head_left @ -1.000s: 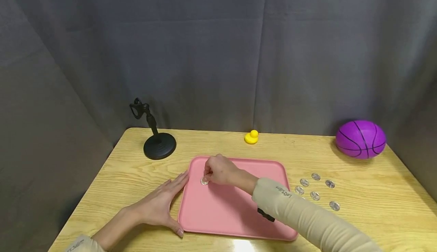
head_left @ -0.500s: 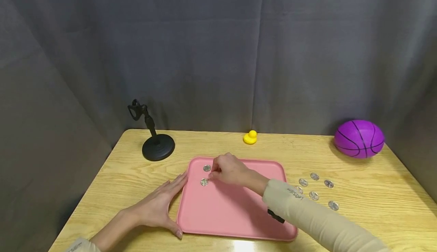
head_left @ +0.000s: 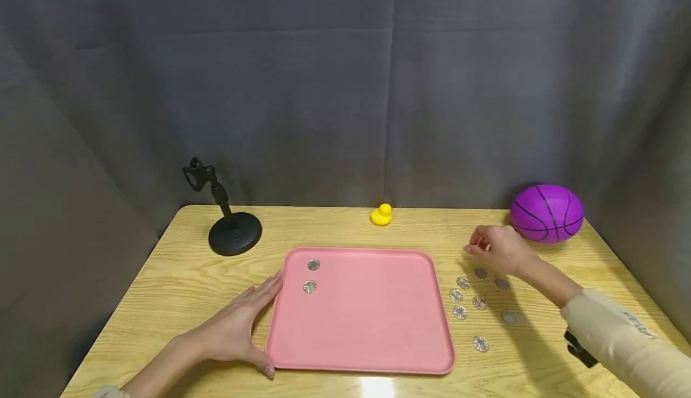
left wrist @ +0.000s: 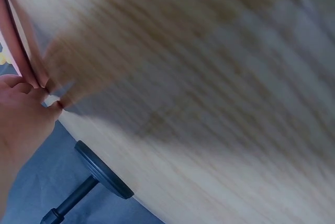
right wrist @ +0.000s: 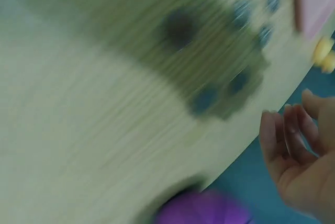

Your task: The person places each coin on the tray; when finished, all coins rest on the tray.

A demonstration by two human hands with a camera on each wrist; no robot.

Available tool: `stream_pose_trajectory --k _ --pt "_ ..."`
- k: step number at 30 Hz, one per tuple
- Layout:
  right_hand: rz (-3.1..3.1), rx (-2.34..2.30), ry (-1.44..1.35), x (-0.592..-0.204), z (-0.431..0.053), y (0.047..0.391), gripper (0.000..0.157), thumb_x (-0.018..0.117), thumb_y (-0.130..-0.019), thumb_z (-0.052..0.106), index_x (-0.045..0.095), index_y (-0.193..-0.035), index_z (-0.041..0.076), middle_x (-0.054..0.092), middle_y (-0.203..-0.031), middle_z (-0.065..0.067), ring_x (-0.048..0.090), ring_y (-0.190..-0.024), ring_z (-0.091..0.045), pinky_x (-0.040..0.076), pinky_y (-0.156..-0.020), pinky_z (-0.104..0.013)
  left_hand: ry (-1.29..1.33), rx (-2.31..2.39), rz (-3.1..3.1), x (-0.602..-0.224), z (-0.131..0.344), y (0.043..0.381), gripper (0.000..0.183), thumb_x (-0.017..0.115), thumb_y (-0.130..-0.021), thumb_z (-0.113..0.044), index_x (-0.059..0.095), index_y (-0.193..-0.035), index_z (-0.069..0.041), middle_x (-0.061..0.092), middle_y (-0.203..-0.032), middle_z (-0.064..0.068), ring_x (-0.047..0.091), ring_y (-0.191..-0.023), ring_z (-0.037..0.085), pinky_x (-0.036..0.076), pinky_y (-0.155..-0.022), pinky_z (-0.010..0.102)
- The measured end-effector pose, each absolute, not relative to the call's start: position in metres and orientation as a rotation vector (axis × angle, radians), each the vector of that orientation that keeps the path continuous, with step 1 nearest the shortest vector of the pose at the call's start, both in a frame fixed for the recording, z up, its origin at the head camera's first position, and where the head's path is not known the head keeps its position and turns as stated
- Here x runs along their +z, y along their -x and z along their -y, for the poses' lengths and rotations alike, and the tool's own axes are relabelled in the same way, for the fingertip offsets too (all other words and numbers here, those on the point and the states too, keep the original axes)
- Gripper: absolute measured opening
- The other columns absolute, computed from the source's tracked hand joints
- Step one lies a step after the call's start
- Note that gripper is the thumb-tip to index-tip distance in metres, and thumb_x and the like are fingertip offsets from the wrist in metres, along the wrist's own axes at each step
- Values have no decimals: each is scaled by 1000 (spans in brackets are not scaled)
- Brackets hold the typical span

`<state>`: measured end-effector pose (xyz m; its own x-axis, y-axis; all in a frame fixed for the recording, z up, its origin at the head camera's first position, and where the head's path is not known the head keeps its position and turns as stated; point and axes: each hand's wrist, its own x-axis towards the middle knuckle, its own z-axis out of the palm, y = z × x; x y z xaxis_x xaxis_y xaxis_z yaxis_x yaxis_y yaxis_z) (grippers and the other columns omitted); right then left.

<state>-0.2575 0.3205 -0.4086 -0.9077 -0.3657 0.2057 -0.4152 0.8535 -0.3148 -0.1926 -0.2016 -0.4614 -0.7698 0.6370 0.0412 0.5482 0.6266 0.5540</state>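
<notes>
The pink tray (head_left: 361, 311) lies on the table, with two silver coins, an upper one (head_left: 314, 265) and a lower one (head_left: 310, 287), near its upper left corner. My left hand (head_left: 229, 329) rests at the tray's left edge, fingers extended and thumb by the near corner. Over the table right of the tray, my right hand (head_left: 501, 251) hovers with loosely bent fingers; the right wrist view shows nothing between its fingertips (right wrist: 289, 110). Below it lie several more silver coins (head_left: 479, 303), some in the arm's shadow. The nearest coin (head_left: 481, 343) sits close to the tray's lower right corner.
A purple ball (head_left: 546, 213) with black lines stands at the back right, just behind my right hand. A yellow rubber duck (head_left: 381, 214) sits behind the tray. At the back left is a black stand (head_left: 235, 234) with a clamp. Dark curtains hang behind the table (head_left: 178, 278).
My right hand has left the two coins on the tray and moved right, above the loose coins. The view has shifted slightly to the right. My left hand stays at the tray's edge.
</notes>
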Motion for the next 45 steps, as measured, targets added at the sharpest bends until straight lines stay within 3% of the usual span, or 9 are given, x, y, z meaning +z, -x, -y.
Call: stream_pose_trajectory --k 7,15,20,24,37,42,45 --pt "2982 659 -760 -434 -375 237 21 81 -80 20 64 -86 8 60 -72 9 51 -63 -1 45 -54 -21 -995 825 -2691 -461 204 191 141 84 -48 -70 17 -157 -9 13 -162 7 17 -146 25 17 -117 54" --pt "2943 664 -845 -442 -369 237 22 83 -75 13 62 -83 12 56 -69 12 48 -62 2 43 -54 -21 -992 827 -2684 -461 203 192 142 85 -47 -69 18 -156 -9 13 -162 7 17 -146 24 17 -117 54" --pt "3026 637 -789 -433 -368 238 25 86 -71 19 65 -81 10 63 -72 9 54 -65 -1 49 -56 -23 -977 845 -2682 -463 203 191 143 85 -46 -69 17 -157 -10 12 -162 7 16 -146 25 17 -117 55" --pt "3043 553 -655 -433 -372 235 26 87 -69 24 66 -75 12 62 -69 10 51 -61 -1 46 -55 -24 -972 839 -2686 -462 203 192 144 85 -45 -69 16 -157 -11 11 -163 6 16 -146 24 16 -117 54" --pt "2973 641 -585 -435 -373 239 20 83 -76 20 65 -71 12 55 -59 11 42 -51 0 38 -49 -22 -957 859 -2656 -463 202 194 144 87 -45 -66 15 -157 -12 9 -163 5 14 -147 24 15 -118 54" --pt "2863 780 -494 -430 -345 253 18 80 -81 17 66 -72 9 59 -59 5 44 -44 -2 38 -42 -22 -948 854 -2660 -462 203 193 143 86 -46 -67 15 -157 -12 9 -163 5 15 -147 24 16 -117 54" --pt "2857 961 -448 -429 -313 262 18 77 -85 19 67 -76 6 63 -62 -2 52 -42 -10 45 -39 -25 -942 847 -2662 -461 203 192 143 86 -46 -67 15 -157 -12 9 -163 4 15 -147 24 16 -118 54"
